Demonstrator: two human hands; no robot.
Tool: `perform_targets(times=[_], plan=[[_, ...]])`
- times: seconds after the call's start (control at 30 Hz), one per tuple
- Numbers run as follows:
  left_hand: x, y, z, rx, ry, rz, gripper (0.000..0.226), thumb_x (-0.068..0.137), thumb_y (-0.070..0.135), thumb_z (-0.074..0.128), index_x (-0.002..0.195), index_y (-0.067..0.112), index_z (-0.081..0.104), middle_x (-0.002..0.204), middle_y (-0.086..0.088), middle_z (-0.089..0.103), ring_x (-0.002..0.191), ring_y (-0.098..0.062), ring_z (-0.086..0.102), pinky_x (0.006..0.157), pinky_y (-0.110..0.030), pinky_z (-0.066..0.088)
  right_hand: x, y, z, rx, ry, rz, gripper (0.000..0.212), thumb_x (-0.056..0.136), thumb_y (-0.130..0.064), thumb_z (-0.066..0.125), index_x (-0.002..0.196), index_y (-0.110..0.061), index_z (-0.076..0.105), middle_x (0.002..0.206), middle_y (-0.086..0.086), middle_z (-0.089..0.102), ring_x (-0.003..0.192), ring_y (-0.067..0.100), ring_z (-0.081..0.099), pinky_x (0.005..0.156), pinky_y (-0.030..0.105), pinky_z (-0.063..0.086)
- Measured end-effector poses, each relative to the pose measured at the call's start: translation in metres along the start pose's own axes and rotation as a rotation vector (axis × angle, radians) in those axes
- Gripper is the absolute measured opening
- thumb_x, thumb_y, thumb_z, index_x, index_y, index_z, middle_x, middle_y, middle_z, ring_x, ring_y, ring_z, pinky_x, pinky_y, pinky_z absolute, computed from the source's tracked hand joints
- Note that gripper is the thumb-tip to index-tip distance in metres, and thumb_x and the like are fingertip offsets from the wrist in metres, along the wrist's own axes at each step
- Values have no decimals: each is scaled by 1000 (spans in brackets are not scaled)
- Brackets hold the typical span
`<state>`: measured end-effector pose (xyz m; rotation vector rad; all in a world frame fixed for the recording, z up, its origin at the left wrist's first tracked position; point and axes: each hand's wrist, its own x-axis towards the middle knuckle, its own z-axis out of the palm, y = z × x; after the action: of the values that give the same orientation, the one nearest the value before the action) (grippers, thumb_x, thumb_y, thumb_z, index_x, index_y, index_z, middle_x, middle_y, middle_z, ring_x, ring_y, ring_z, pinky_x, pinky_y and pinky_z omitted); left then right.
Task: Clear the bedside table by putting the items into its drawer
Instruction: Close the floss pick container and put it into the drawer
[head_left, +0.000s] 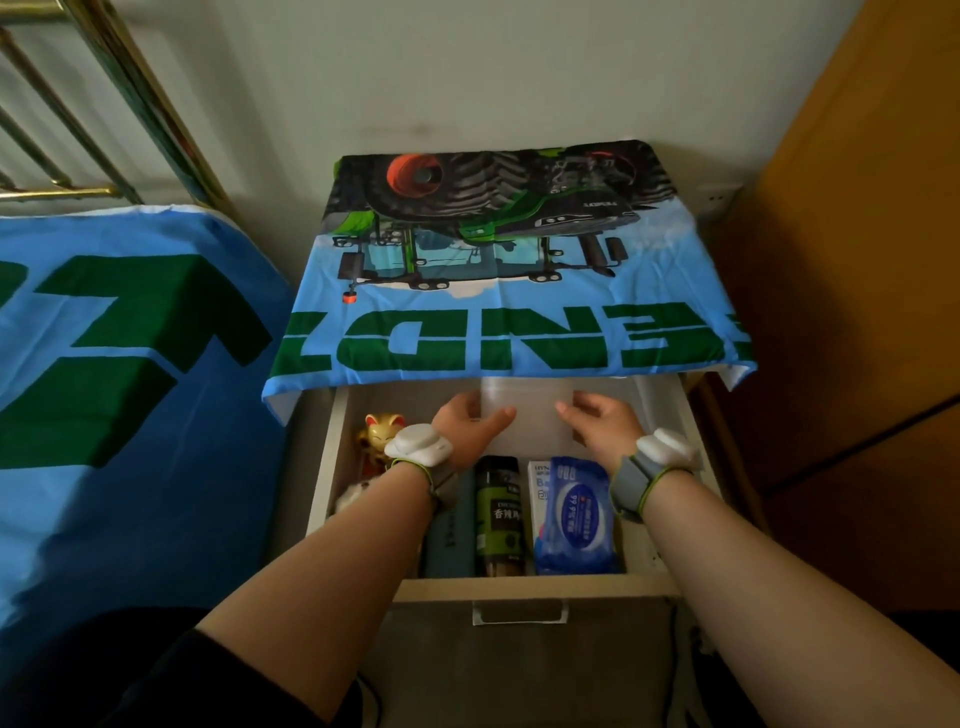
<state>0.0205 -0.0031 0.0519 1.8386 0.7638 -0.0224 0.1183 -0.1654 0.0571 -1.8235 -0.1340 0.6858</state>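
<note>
You are stowing an item: your left hand and right hand each grip a side edge of the translucent white plastic box, thumbs on its face. You hold it at the back edge of the open cream drawer, just under the bedside table's blue tractor-print cloth. Next, I judge, set it flat behind the dark green-labelled jar, then let go.

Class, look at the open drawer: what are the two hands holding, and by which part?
A pale plastic box, gripped at its two sides: left hand on the left edge, right hand on the right edge.
</note>
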Motion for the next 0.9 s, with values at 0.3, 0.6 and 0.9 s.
perform_targets(times=[0.3, 0.6, 0.9], plan=[[16, 19, 50, -77, -56, 11, 68, 78, 41, 69, 133, 9, 47, 127, -9, 59, 113, -22, 58, 97, -38, 48, 15, 2, -53, -27, 35, 55, 41, 86, -19, 63, 125, -8, 55, 121, 14, 62, 109, 30, 59, 98, 48, 47], [20, 28, 100, -37, -165, 130, 66, 76, 22, 73, 131, 12, 37, 129, -5, 55, 104, -14, 57, 72, -19, 49, -5, 3, -103, -844, 67, -113, 83, 73, -39, 73, 141, -25, 28, 134, 8, 51, 123, 32, 47, 94, 41, 44], [19, 32, 107, 90, -221, 234, 83, 72, 20, 75, 140, 19, 27, 128, -4, 51, 110, -18, 54, 84, -30, 50, 0, 6, -110, -1202, 7, -101, 99, 63, -57, 72, 142, -22, 23, 144, 10, 37, 128, 34, 35, 102, 43, 32]])
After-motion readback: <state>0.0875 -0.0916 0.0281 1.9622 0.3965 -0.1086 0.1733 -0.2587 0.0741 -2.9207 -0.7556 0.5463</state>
